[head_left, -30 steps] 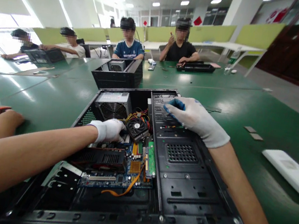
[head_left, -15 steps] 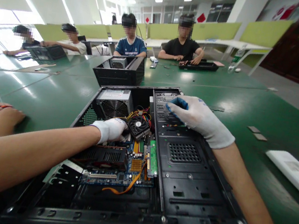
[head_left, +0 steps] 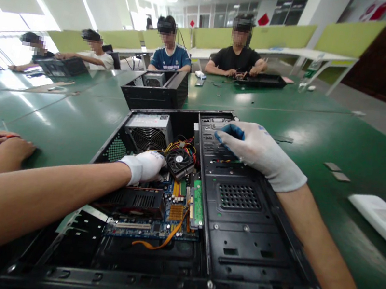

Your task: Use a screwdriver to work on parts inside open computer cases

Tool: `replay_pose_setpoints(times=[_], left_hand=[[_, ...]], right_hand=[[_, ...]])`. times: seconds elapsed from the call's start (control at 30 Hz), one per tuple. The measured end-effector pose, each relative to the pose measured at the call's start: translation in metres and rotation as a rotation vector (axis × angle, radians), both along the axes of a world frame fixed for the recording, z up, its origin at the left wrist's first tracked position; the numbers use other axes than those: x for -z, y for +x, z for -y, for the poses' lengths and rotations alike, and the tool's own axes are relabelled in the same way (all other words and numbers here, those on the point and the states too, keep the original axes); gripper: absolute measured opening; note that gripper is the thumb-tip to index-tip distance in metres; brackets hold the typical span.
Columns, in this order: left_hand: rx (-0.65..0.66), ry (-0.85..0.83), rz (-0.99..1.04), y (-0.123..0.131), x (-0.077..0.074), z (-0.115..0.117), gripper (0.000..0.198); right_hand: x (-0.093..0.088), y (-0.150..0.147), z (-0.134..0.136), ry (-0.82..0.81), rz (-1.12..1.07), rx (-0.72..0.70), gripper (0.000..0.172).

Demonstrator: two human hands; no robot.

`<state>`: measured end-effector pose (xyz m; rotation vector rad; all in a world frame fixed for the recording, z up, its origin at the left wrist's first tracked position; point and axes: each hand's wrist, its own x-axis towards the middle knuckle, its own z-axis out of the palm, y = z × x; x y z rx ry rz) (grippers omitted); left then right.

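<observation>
An open black computer case (head_left: 238,230) lies on its side in front of me on the green table. Inside are a blue motherboard (head_left: 170,214), a black CPU cooler fan (head_left: 179,161), a silver power supply (head_left: 148,131) and a dark graphics card (head_left: 132,201). My left hand (head_left: 145,166), in a white glove, is curled closed down on the motherboard just left of the cooler fan; what it grips is hidden. My right hand (head_left: 254,149), also gloved, rests fingers-down on the drive bay panel, closed around a blue-handled tool (head_left: 231,132).
A second open computer case (head_left: 157,91) stands behind mine. A white flat device (head_left: 383,224) lies at the right; two small grey pads (head_left: 337,171) sit near it. Another person's bare hands (head_left: 2,146) rest at the left. Several people sit at the far side.
Both hands stay where they were; the left hand shifted slightly toward the cooler fan. The view drifted a little. The person in black across the table lowered a hand to the tray.
</observation>
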<state>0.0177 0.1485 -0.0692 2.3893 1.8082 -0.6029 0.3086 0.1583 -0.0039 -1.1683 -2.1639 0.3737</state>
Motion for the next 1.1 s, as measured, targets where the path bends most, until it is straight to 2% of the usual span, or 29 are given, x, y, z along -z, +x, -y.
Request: replay_pose_setpoints(times=[0.63,1.1], left_hand=[[0.053,-0.014,-0.049,0.0052,-0.0059,0.0034,0.027],[-0.015,0.018,0.015,-0.0004,0.002,-0.0006,0.026]], right_hand=[[-0.0006,-0.0002,0.0006,-0.038,-0.002,-0.006,0.04],[-0.0028,-0.001,0.0026,-0.03,0.003,-0.004,0.039]])
